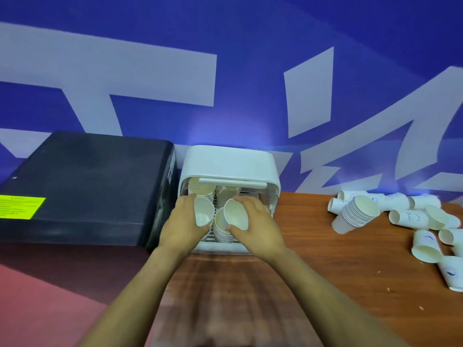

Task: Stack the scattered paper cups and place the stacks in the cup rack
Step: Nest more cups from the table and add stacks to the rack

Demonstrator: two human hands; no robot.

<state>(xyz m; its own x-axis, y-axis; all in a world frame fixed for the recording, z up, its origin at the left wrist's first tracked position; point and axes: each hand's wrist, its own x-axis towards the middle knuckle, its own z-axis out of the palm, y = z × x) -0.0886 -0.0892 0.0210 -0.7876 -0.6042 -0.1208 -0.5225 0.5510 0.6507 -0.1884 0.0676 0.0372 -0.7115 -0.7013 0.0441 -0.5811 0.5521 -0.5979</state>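
Observation:
The white cup rack (pixel 229 161) stands against the blue wall with its front lid raised. Inside it I see cup stacks at the back (pixel 200 190) and one stack at the front (pixel 221 230). My left hand (pixel 181 221) grips a white paper cup (pixel 203 212) at the rack's opening, mouth toward me. My right hand (pixel 255 219) holds another cup (pixel 235 213), tilted, just above the front stack. A tilted stack of cups (pixel 357 214) and several loose cups (pixel 426 242) lie on the table's right side.
A black box-like machine (pixel 82 189) with a yellow label (pixel 21 206) sits directly left of the rack. The wooden table (pixel 313 259) stretches right and toward me. A reddish floor shows at lower left.

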